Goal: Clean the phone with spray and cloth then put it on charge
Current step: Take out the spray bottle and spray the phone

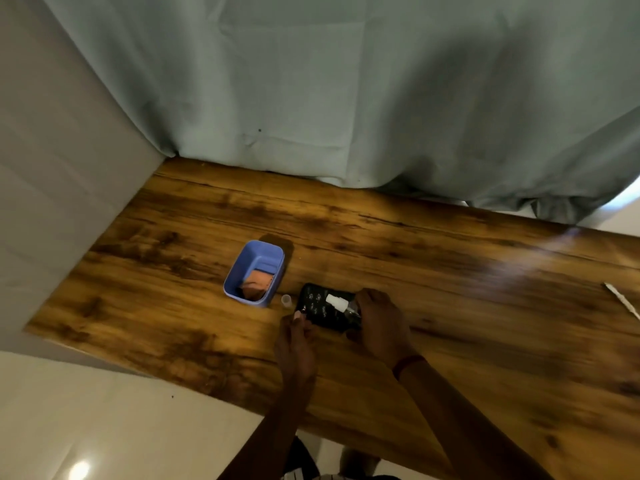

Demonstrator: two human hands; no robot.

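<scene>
The desk (450, 271) is a long slab of dark-streaked, glossy wood grain. Its far edge runs under a hanging grey-green curtain (346, 98), its left end butts a pale wall (52, 168), and its near edge cuts diagonally above a white floor (104, 427). Wide bare wood lies open to the right of the phone (317, 304) and behind it, up to the curtain.

The phone is a black, flat slab with pale marks on its upturned face, lying on the desk. Just left of the phone sits a small clear cap (286, 300), and beyond that a blue plastic box (254, 271) with rounded corners, holding an orange cloth (258, 287). Far right of the phone, at the frame edge, lies a thin white strip (621, 299); what it is cannot be told.

The right hand (379, 323) is over the phone's right end, its grip closed around a small clear spray bottle (341, 305) with a white nozzle that points left across the phone's face. The left hand (296, 344) is at the phone's near-left corner, its fingertips (298, 316) pressed together at that corner, seemingly steadying the phone, though blur hides the exact contact. A red band (408, 362) circles the right wrist.
</scene>
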